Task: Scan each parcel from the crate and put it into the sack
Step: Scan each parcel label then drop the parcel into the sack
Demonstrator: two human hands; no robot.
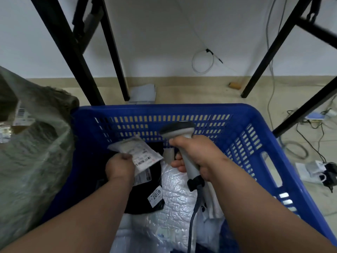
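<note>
At the lower centre, crinkled white bubble-wrap parcels (175, 212) and one black parcel (145, 190) lie in the blue slotted plastic crate (255, 136). The left hand (120, 167) pinches one flat white parcel (138, 154). The right hand (197, 156) grips the grey scanner (177, 130). The woven greenish sack (32, 152) stands at the left.

A blue slotted crate (246, 143) fills the lower centre of the frame, holding a black parcel (145, 194) and white bubble-wrap parcels (173, 207). A small white labelled parcel (138, 152) is held tilted above them, left of the grey handheld scanner (182, 143). The greenish woven sack (36, 152) stands open at the left edge.
</note>
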